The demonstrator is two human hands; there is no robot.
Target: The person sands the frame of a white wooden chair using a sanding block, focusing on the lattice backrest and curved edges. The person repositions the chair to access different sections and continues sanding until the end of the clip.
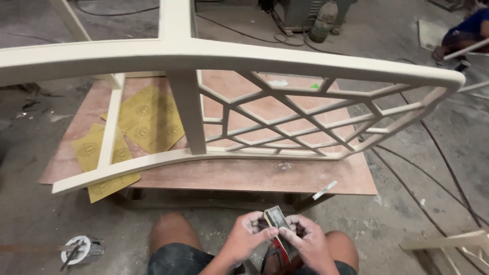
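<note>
Head view: both hands' fingers (265, 231) grasping folded sandpaper (277, 217), cream lattice frame (285, 122) ahead.

A low bench (244, 175) with a reddish-brown board top stands on a dusty concrete floor (407, 203). On the board lie several yellow sandpaper sheets (153, 119), and a cream-painted wooden frame (285, 127) with lattice bars rests on it, overhanging both ends. A small pale stick (324, 190) lies at the front edge.

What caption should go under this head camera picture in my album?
Both hands, left hand and right hand, hold a folded piece of sandpaper before a cream lattice frame on a low table.
</note>
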